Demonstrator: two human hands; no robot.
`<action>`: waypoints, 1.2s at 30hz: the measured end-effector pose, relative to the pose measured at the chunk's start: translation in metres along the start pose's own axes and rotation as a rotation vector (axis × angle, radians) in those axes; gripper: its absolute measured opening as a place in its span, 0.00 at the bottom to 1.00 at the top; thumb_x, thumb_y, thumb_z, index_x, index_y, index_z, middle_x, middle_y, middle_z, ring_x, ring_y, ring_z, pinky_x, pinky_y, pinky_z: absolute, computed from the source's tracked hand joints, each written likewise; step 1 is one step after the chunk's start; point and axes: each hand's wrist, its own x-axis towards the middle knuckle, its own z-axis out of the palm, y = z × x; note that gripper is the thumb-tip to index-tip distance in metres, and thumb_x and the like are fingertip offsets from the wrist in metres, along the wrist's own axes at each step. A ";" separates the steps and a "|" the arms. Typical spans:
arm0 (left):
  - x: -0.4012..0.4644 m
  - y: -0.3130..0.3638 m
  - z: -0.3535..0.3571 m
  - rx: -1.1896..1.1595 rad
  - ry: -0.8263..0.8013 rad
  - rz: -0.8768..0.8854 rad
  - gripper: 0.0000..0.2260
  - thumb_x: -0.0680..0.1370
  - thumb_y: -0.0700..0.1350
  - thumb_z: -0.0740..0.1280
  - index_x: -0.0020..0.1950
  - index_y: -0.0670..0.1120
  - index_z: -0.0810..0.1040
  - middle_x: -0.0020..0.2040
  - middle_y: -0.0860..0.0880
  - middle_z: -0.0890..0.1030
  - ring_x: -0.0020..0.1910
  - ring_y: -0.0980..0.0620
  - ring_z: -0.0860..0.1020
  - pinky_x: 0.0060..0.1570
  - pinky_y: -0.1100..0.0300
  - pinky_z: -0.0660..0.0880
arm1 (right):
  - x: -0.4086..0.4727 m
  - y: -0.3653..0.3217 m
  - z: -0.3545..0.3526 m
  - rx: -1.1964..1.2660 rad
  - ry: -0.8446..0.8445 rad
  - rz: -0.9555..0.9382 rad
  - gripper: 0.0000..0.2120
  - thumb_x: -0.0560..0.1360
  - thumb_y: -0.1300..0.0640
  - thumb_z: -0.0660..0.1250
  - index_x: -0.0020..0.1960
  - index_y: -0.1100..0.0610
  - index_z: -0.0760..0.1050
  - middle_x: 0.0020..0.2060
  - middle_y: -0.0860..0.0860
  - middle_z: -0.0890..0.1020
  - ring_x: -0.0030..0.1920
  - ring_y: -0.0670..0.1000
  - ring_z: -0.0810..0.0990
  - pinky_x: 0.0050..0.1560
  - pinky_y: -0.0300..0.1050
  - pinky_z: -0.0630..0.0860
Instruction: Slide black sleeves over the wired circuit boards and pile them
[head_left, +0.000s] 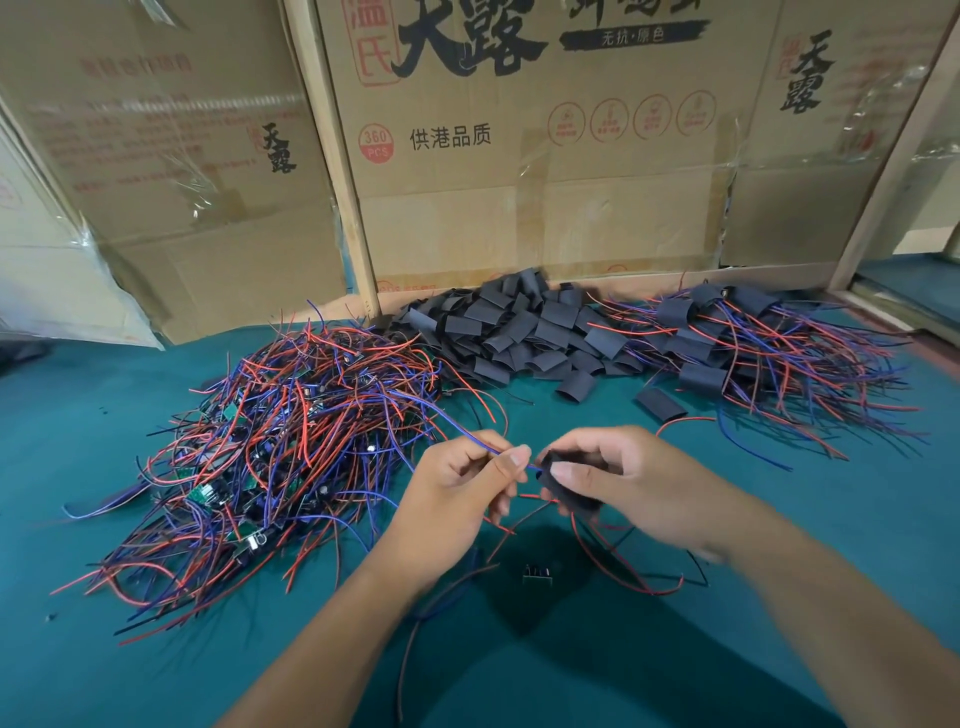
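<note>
Left hand pinches wires, right hand grips sleeve mid-frame; loose wires could snag and bunch inside.

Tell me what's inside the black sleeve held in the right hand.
A blue wire, pinched by the left hand, runs into the black sleeve gripped by the right hand. Red wires trail below. Any board inside is covered by sleeve and fingers.

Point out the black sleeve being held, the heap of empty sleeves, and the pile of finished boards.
black sleeve (569, 486), head view, its middle.
heap of empty sleeves (524, 327), head view, heap's centre.
pile of finished boards (727, 332), head view, a sleeved board.
</note>
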 end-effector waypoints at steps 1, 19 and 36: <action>0.000 0.000 0.000 -0.001 -0.003 -0.002 0.14 0.77 0.53 0.70 0.39 0.43 0.79 0.34 0.47 0.76 0.33 0.49 0.74 0.34 0.56 0.72 | -0.001 0.000 -0.001 0.056 -0.013 0.012 0.05 0.81 0.55 0.66 0.51 0.52 0.81 0.41 0.55 0.84 0.40 0.48 0.78 0.47 0.45 0.73; 0.000 0.003 0.005 -0.006 -0.048 -0.004 0.10 0.78 0.46 0.68 0.41 0.40 0.77 0.33 0.46 0.74 0.30 0.49 0.72 0.31 0.59 0.72 | -0.002 -0.006 -0.004 0.276 -0.045 0.093 0.15 0.70 0.56 0.75 0.53 0.62 0.80 0.39 0.54 0.82 0.36 0.51 0.77 0.34 0.41 0.75; -0.003 -0.002 -0.001 0.751 -0.123 0.102 0.09 0.82 0.55 0.64 0.46 0.52 0.76 0.37 0.55 0.75 0.36 0.56 0.72 0.37 0.61 0.68 | 0.097 0.001 -0.218 -0.409 0.670 0.334 0.13 0.73 0.52 0.75 0.51 0.61 0.80 0.49 0.60 0.84 0.38 0.54 0.78 0.42 0.43 0.73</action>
